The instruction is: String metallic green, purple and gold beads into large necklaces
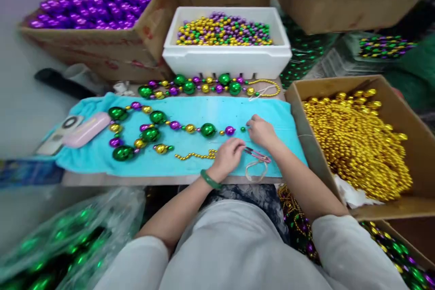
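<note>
A bead string of big green, purple and gold balls (149, 129) lies looped on a turquoise towel (190, 163). My right hand (261, 132) pinches its thin thread at the string's right end, beside a small green bead. With its fingers curled, my left hand (227, 156), a green bangle on the wrist, rests on the towel over the end of a short strand of small gold beads (193, 156). Small pink snips (256, 155) lie between my hands, touching neither as far as I can see.
A finished bead string (204, 85) lies behind the towel. A white foam box of mixed beads (226, 54) stands at the back, a carton of purple balls (98, 4) back left, a carton of gold strands (356, 140) at right. A pink case (86, 129) lies left.
</note>
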`<act>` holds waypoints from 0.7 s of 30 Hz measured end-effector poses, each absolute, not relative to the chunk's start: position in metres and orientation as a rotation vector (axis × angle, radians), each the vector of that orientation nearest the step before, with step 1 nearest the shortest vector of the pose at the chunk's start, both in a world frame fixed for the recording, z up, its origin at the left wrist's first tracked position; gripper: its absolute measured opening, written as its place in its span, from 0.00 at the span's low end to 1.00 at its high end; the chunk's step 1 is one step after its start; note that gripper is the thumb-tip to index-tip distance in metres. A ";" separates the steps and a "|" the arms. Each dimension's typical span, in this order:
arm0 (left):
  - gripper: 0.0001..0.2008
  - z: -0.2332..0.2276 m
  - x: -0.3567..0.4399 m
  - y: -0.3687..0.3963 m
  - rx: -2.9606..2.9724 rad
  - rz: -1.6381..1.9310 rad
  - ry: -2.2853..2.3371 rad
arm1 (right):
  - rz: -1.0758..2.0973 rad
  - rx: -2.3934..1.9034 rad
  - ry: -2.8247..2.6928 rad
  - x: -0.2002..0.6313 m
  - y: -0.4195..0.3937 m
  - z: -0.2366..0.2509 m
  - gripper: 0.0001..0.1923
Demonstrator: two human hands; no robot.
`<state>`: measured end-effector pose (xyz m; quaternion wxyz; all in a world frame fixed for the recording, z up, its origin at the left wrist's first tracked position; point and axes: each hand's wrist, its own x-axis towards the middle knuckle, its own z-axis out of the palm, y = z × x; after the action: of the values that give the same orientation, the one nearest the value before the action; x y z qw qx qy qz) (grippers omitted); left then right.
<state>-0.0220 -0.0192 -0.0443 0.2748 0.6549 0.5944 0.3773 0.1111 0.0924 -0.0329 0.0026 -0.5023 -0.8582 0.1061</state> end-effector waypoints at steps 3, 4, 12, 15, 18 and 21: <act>0.08 -0.047 -0.011 -0.021 1.893 0.934 1.525 | 0.270 -1.545 -2.763 0.104 0.102 -0.043 0.15; 0.09 -0.048 -0.007 -0.023 1.902 0.920 1.519 | 0.288 -1.539 -2.747 0.103 0.105 -0.044 0.15; 0.10 -0.043 0.002 -0.016 1.876 1.101 1.534 | 0.767 -1.438 -2.650 0.120 0.102 0.002 0.09; 0.10 -0.040 -0.006 -0.001 1.931 1.052 1.546 | 0.770 -1.358 -2.697 0.130 0.094 0.031 0.09; 0.12 -0.035 -0.009 0.007 2.046 0.870 1.590 | 0.605 -1.351 -2.676 0.138 0.089 0.054 0.13; 0.15 -0.029 -0.009 0.008 2.084 0.725 1.738 | 0.474 -1.379 -2.652 0.142 0.087 0.071 0.21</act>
<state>-0.0090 0.0081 -0.0287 0.1657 0.7317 0.6102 0.2545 0.1415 0.0874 0.0706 0.0575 -0.4547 -0.8749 0.1563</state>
